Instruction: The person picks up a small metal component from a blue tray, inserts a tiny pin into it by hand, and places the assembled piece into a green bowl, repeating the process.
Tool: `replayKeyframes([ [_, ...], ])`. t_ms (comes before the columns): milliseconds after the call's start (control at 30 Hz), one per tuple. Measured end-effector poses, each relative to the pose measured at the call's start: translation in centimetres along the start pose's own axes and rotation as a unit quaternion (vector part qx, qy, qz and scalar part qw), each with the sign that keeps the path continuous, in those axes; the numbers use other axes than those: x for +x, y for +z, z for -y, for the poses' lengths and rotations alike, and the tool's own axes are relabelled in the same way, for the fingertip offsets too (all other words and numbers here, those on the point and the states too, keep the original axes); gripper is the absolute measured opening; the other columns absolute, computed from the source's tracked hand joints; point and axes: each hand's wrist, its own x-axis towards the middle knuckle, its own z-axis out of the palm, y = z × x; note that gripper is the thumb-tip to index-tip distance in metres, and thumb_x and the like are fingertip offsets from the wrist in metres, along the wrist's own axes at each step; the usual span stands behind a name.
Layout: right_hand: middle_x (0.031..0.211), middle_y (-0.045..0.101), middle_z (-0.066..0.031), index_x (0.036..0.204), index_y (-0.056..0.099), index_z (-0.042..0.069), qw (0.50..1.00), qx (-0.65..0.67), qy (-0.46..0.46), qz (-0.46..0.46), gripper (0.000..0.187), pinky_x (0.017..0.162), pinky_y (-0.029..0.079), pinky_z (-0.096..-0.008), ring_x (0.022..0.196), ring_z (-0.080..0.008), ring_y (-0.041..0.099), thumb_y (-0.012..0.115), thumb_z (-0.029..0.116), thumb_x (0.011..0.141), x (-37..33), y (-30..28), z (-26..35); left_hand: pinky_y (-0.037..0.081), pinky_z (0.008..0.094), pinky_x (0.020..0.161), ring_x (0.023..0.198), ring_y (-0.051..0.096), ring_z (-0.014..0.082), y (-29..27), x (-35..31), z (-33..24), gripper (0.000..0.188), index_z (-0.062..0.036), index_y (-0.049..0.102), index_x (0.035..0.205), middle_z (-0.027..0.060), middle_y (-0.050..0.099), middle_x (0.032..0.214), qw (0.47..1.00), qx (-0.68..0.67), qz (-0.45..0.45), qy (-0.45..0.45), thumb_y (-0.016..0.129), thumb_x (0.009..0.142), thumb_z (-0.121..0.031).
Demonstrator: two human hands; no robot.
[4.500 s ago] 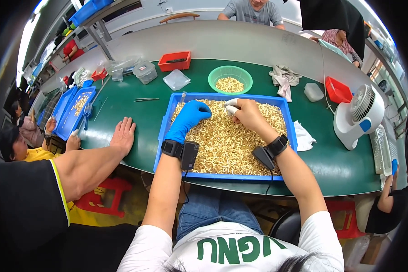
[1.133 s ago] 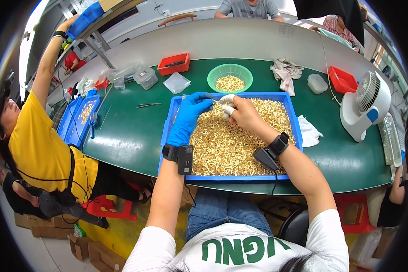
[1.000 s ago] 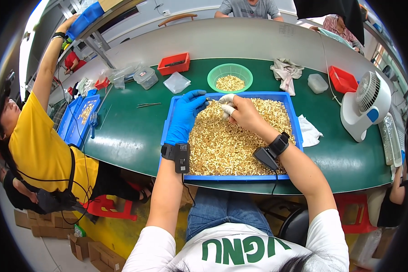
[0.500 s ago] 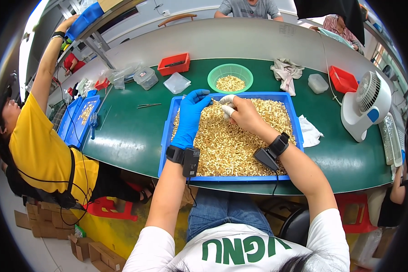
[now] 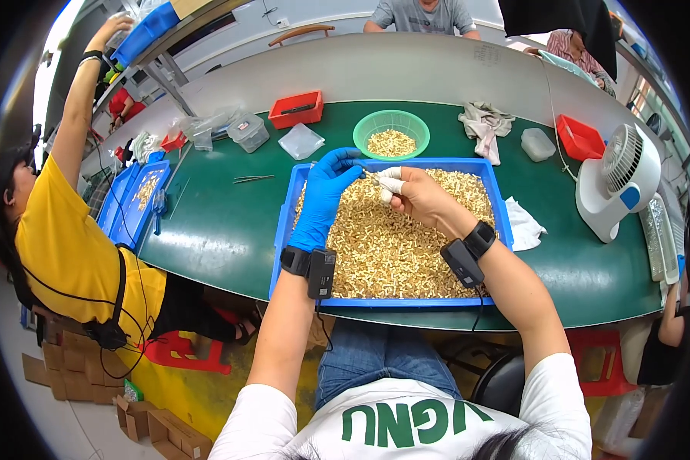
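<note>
My left hand (image 5: 326,192), in a blue glove, is closed in a pinch above the far edge of a blue tray (image 5: 285,230). Close beside it, my right hand (image 5: 418,193) wears white finger covers and is pinched too. The fingertips of both hands nearly meet; whatever is between them is too small to make out. Beneath them the tray holds a thick layer of small gold-coloured pieces (image 5: 391,253), short and pale, their exact kind unclear. Just past the tray stands a green plastic basket (image 5: 391,116) with more such pieces in it.
On the green table (image 5: 215,230) lie tweezers (image 5: 253,179), clear plastic boxes (image 5: 248,132), a red bin (image 5: 295,109), a rag (image 5: 486,130) and a white cloth (image 5: 523,226). A white fan (image 5: 619,176) stands at right. A person in yellow (image 5: 92,238) reaches up at left.
My right hand has turned slightly, its wrist shifting right, and its fingertips stay by the left hand's. The co-worker's raised hand has opened off the blue shelf bin's edge.
</note>
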Motion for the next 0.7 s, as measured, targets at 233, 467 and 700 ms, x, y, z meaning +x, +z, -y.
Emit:
replayKeyframes([
  [233, 0.066, 0.059, -0.0031, 0.091, 0.056, 0.001, 0.936, -0.309, -0.124, -0.115, 0.014, 0.050, 0.043, -0.0208, 0.056, -0.0070, 0.054, 0.051, 0.013, 0.089, -0.8, 1.7, 0.1, 0.047, 0.0240, 0.075, 0.081, 0.058, 0.0128, -0.8, 0.7, 1.9, 0.029, 0.0026, 0.055, 0.106, 0.0066, 0.061, 0.090, 1.000, 0.015, 0.004, -0.018, 0.062, 0.078, -0.003],
  [467, 0.067, 0.062, -0.0083, 0.094, 0.057, -0.002, 0.678, -0.596, -0.400, -0.158, 0.014, 0.049, 0.045, -0.0276, 0.055, -0.0120, 0.058, 0.054, 0.009, 0.085, 0.1, 0.1, -1.4, 0.048, 0.0246, 0.075, 0.081, 0.058, 0.0135, -1.3, 1.0, 3.2, 0.030, 0.0011, 0.054, 0.107, 0.0067, 0.061, 0.092, 0.997, -0.014, 0.030, -0.073, 0.062, 0.079, -0.007],
  [700, 0.066, 0.061, -0.0081, 0.094, 0.056, -0.003, 0.942, -0.274, -0.153, -0.117, 0.014, 0.048, 0.046, -0.0263, 0.053, -0.0117, 0.057, 0.052, 0.008, 0.086, -0.1, 1.3, -1.0, 0.048, 0.0245, 0.073, 0.079, 0.058, 0.0128, -0.5, 0.5, 2.5, 0.028, 0.0003, 0.054, 0.106, 0.0055, 0.060, 0.089, 0.994, -0.061, 0.046, -0.075, 0.061, 0.082, -0.012],
])
